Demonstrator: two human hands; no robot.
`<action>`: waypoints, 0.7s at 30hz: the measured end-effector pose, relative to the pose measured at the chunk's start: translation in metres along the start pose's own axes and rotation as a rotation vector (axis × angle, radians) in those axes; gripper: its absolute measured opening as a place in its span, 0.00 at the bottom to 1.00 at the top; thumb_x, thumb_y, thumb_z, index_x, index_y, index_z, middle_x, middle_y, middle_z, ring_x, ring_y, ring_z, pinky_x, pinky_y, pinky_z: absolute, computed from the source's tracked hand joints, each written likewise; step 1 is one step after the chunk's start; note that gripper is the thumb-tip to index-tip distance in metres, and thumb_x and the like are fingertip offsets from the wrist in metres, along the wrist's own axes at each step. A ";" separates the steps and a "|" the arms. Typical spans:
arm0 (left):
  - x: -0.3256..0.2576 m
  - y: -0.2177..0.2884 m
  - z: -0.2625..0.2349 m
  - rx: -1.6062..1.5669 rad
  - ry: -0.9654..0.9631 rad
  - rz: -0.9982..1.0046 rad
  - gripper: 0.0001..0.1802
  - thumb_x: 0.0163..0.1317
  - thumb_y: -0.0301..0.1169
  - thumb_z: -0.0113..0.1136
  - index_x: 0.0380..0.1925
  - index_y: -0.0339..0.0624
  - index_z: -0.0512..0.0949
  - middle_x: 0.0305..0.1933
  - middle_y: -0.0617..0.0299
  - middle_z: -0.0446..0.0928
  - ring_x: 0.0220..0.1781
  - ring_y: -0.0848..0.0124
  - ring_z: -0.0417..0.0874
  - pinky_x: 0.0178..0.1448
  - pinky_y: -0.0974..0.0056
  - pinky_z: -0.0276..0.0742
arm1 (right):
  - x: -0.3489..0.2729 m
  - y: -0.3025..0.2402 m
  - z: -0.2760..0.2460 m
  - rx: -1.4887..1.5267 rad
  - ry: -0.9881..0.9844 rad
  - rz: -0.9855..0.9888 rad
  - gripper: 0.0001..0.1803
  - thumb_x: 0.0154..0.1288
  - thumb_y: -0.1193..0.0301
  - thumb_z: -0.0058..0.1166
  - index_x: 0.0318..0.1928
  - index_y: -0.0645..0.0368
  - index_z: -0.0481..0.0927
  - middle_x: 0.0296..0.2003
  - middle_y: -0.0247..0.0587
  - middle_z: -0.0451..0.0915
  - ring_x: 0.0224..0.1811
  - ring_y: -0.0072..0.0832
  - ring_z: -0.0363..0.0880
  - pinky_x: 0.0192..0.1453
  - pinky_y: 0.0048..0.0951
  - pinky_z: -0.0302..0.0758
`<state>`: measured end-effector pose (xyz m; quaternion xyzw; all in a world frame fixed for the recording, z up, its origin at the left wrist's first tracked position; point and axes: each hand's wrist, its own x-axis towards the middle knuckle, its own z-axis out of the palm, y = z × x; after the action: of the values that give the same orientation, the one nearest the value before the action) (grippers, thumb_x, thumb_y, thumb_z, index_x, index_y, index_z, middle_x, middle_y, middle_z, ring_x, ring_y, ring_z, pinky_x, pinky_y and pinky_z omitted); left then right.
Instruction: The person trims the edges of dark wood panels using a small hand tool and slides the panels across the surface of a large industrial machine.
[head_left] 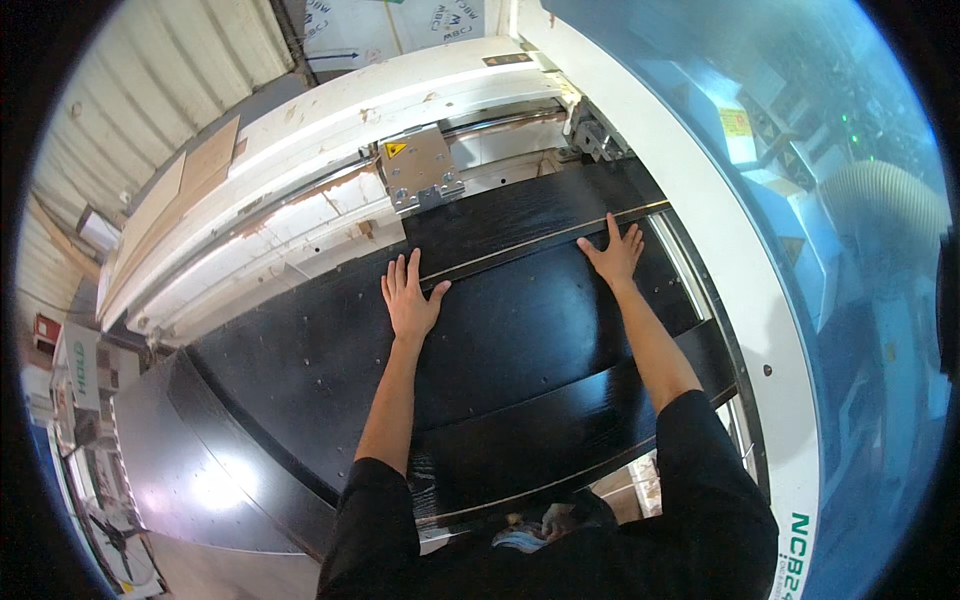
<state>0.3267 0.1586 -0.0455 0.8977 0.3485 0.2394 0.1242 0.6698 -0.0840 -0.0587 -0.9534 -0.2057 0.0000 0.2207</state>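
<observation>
A long black board with a pale near edge lies at the back of the dark machine table, against the white machine body. At the left end of that board rests my left hand, fingers spread. My right hand is at its near edge farther right, its fingers apart over the edge. Neither hand is wrapped round anything. Close to my body, a second black board, also with a pale edge, lies on the table below my forearms.
A metal carriage plate with a yellow warning label sits on a rail behind the far board. To the right, a white machine frame borders a blue see-through cover. Brown panels lean at left, and a black handwheel stands lower left.
</observation>
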 end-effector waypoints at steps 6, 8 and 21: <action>-0.002 0.000 0.003 -0.002 -0.009 -0.048 0.47 0.65 0.58 0.66 0.77 0.51 0.60 0.78 0.42 0.61 0.82 0.44 0.57 0.83 0.38 0.48 | -0.014 -0.023 0.006 -0.052 -0.024 0.006 0.63 0.52 0.21 0.56 0.82 0.38 0.55 0.79 0.73 0.40 0.85 0.60 0.32 0.84 0.62 0.29; -0.003 -0.002 0.004 0.008 0.001 -0.050 0.46 0.66 0.59 0.64 0.76 0.50 0.61 0.78 0.41 0.61 0.81 0.43 0.57 0.83 0.38 0.47 | -0.010 -0.024 0.010 -0.023 0.023 -0.037 0.62 0.52 0.21 0.56 0.81 0.38 0.56 0.79 0.74 0.41 0.85 0.61 0.32 0.83 0.63 0.29; -0.005 -0.006 0.017 0.007 0.088 -0.007 0.41 0.67 0.58 0.62 0.72 0.48 0.64 0.74 0.37 0.64 0.80 0.42 0.58 0.82 0.35 0.49 | -0.005 -0.011 0.015 -0.054 0.090 -0.111 0.60 0.51 0.21 0.57 0.78 0.40 0.62 0.77 0.78 0.49 0.83 0.64 0.40 0.82 0.65 0.36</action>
<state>0.3291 0.1589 -0.0639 0.8853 0.3578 0.2772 0.1066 0.6599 -0.0709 -0.0681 -0.9452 -0.2481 -0.0606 0.2034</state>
